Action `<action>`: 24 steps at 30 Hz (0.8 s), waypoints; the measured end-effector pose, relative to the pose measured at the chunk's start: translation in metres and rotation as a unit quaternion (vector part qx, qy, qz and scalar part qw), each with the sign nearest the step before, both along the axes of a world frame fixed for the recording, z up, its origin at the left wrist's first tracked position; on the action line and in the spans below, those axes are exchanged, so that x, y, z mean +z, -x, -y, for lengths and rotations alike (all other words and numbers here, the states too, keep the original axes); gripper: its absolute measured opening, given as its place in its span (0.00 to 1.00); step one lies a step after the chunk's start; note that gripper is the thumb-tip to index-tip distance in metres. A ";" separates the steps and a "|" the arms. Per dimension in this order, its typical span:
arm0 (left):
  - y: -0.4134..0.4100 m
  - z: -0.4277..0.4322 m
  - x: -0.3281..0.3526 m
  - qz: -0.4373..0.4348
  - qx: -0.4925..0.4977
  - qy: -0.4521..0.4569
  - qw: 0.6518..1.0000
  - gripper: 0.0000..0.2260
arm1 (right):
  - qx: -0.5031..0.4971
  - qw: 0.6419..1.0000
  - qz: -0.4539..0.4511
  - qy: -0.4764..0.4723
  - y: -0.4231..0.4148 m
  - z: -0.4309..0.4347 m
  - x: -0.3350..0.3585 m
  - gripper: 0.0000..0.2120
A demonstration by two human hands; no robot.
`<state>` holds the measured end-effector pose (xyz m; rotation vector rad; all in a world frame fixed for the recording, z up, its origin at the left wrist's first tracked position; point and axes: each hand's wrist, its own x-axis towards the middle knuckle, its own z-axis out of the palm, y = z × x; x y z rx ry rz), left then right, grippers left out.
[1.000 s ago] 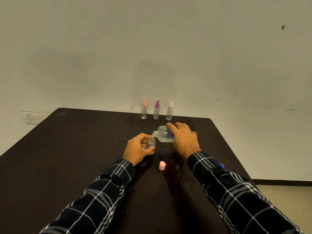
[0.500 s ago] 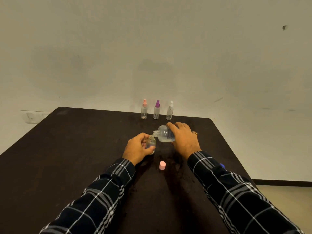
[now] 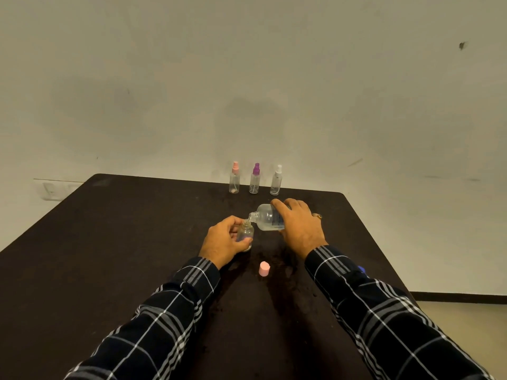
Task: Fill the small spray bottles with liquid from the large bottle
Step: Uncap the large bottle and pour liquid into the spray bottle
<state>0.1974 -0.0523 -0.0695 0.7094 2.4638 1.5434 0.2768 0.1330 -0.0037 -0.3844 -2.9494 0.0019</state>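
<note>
The left hand (image 3: 225, 241) grips an uncapped small spray bottle (image 3: 245, 232) upright near the middle of the desk (image 3: 109, 242). The right hand (image 3: 299, 226) grips the large bottle (image 3: 265, 218), tipped sideways with its mouth just above the small bottle's neck. A pink cap (image 3: 264, 269) stands nearer the person. Three capped spray bottles (image 3: 255, 182) line the far edge.

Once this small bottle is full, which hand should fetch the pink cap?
Right, probably. The left hand grips the small bottle upright and should steady it; the right hand need only set down the large bottle to reach the pink cap.
</note>
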 end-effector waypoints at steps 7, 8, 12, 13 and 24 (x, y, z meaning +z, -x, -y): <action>-0.001 0.000 0.002 0.005 -0.003 0.000 1.000 0.18 | -0.001 1.000 0.003 0.002 0.000 0.000 0.000 0.36; -0.001 0.000 0.001 0.005 -0.003 -0.002 1.000 0.18 | 0.000 1.000 0.003 0.002 0.000 0.000 0.000 0.36; -0.001 0.000 0.001 0.005 0.000 -0.004 1.000 0.17 | -0.001 1.000 0.002 0.003 0.000 0.000 0.000 0.36; -0.001 0.000 0.000 0.006 0.000 -0.006 1.000 0.17 | -0.001 1.000 0.004 0.004 0.000 0.000 0.000 0.36; -0.001 0.000 0.000 0.005 -0.006 -0.008 1.000 0.17 | -0.003 1.000 0.004 0.000 0.000 0.000 -0.001 0.36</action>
